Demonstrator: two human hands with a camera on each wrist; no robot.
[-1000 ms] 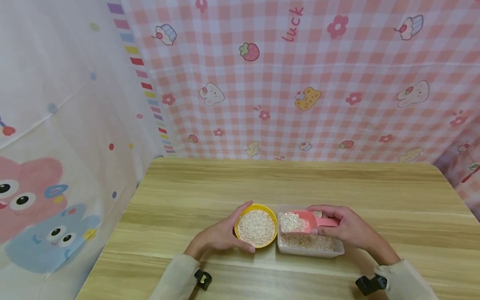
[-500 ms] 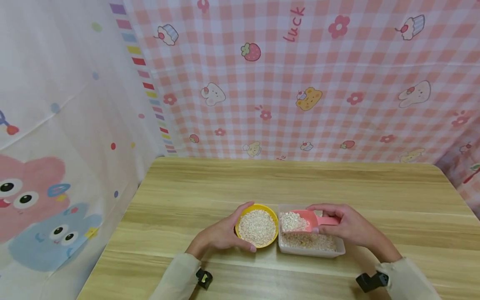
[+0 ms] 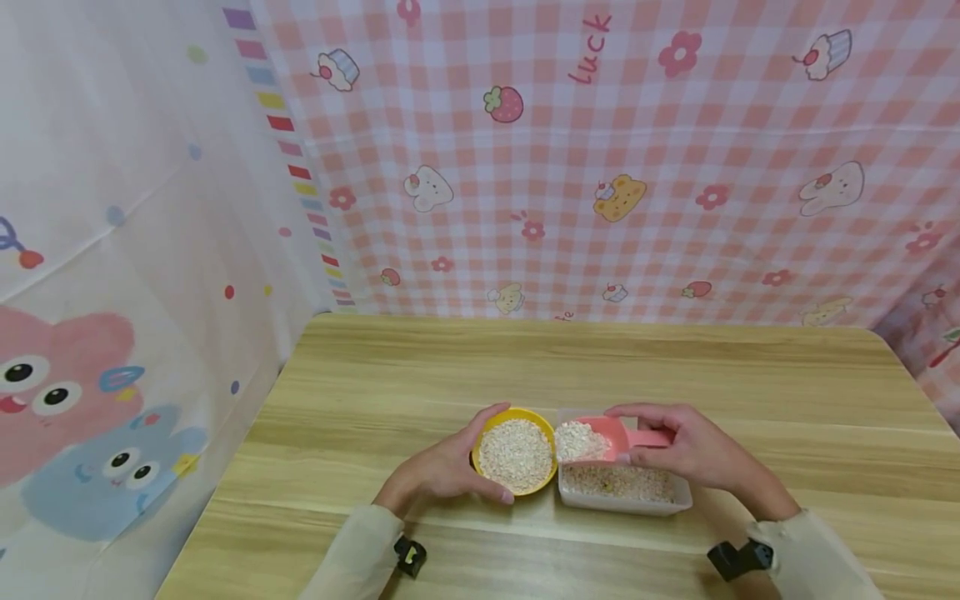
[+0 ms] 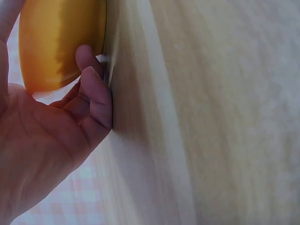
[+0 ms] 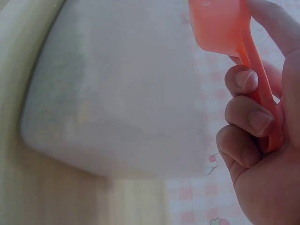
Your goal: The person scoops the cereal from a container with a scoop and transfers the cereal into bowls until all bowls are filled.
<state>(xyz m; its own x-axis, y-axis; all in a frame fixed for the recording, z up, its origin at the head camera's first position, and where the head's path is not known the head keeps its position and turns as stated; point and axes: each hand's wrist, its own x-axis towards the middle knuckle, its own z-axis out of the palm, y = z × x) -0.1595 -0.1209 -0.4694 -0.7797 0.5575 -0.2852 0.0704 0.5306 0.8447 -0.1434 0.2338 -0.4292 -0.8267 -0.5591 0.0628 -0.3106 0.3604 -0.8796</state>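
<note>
A yellow bowl (image 3: pixel 534 416) full of pale flakes like oats (image 3: pixel 514 455) stands on the table. My left hand (image 3: pixel 450 467) holds it from the left, thumb on the near side; in the left wrist view, fingers curl low around the yellow bowl (image 4: pixel 63 42). My right hand (image 3: pixel 697 446) grips the handle of a pink scoop (image 3: pixel 618 437), also seen with curled fingers around the orange-pink scoop (image 5: pixel 220 28) in the right wrist view. Heaped with flakes, the scoop is over a translucent box (image 3: pixel 622 502), its front lip right at the bowl's rim.
More flakes (image 3: pixel 630 483) lie in the box, which stands beside the bowl on its right. The wooden table (image 3: pixel 420 358) reaches back to a pink checked cloth (image 3: pixel 465 150). A white printed cloth (image 3: pixel 150 275) hangs along the left.
My right hand has moved the loaded scoop slightly left, so its lip now reaches the bowl's edge. The left hand stays on the bowl.
</note>
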